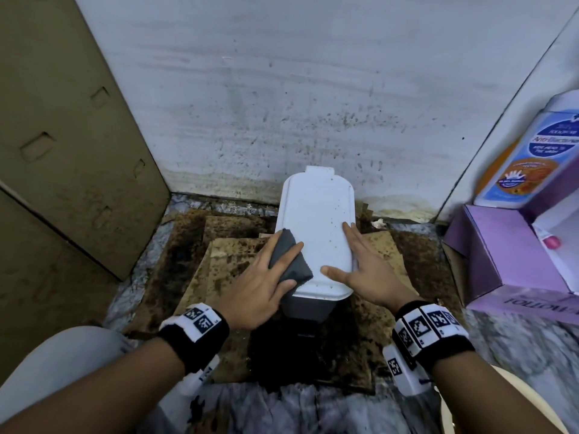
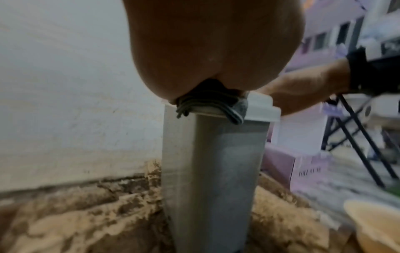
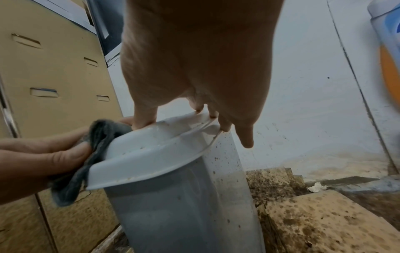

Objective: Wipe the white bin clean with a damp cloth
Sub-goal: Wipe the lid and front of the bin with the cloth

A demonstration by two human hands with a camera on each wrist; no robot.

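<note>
The left hand [image 1: 260, 283] is pressing a folded grey cloth [image 1: 289, 261] onto the left edge of the white bin [image 1: 316, 233], fingers lying flat, slightly spread. The right hand [image 1: 360, 270] is steadying the bin's right edge, fingers straight and splayed. Advisable: keep firm pressure and stroke across toward the specks remaining near the right hand. Around the bin, stained cardboard [image 1: 225, 245] is covering the floor; behind it, a spattered wall [image 1: 313, 89] is rising.

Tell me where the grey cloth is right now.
In the head view the grey cloth lies on the left edge of the white bin's lid, pressed under the left hand.
</note>
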